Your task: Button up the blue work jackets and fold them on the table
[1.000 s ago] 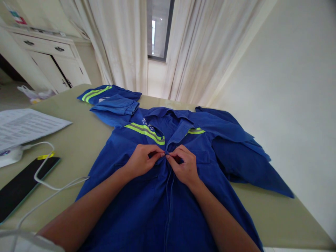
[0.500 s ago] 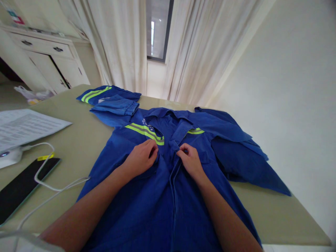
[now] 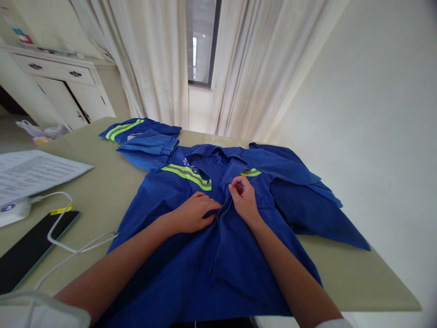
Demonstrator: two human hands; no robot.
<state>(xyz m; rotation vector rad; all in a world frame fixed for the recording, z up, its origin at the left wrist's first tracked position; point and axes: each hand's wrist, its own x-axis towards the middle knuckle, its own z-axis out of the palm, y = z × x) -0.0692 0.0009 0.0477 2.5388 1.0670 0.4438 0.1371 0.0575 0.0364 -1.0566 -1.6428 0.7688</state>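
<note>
Pressing jacket (image 3: 221,259), spread front-up on worktop (image 3: 102,182), with left hand (image 3: 194,212), fingers laid flat, ungripping, likely steadying cloth; pinching its front edge with right hand (image 3: 244,199), fingers closed on it.

Head camera, forward-down, close over jacket (image 3: 208,269) (on table (image 3: 112,182)); edges seemingly warped.

Left hand (image 3: 196,214), right hand (image 3: 244,200) on jacket (image 3: 160,193)
</note>
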